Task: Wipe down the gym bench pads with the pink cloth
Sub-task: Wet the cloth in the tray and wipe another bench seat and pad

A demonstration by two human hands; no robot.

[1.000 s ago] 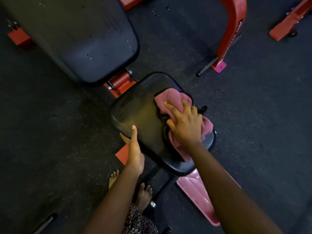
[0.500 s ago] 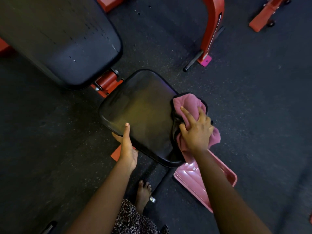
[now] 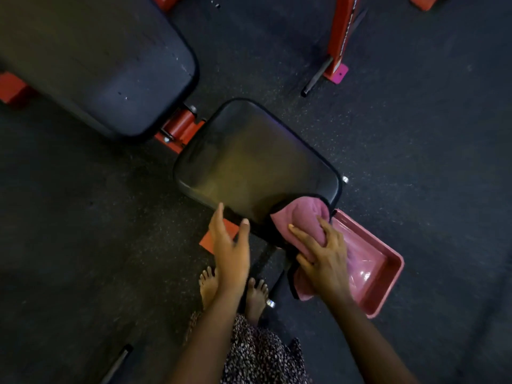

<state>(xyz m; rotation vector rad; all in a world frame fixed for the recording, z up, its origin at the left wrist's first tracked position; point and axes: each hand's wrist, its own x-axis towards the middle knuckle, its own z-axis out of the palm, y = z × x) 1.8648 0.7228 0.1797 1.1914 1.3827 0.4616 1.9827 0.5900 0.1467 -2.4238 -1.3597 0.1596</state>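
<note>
A pink plastic tray [image 3: 388, 286] lies flat on the dark speckled floor [image 3: 429, 162], something clear and glossy inside it. Farther off on the floor stands a red steel upright [image 3: 342, 31] with a pink foot plate [image 3: 339, 74] at its base, and a dark bar [image 3: 315, 77] slants down to the floor just beside it.

The cloth [image 3: 300, 218] lies on the seat pad's [image 3: 249, 156] near corner, tray [image 3: 388, 278] just right.

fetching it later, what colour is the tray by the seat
The tray is pink, seen best in the head view.
</note>
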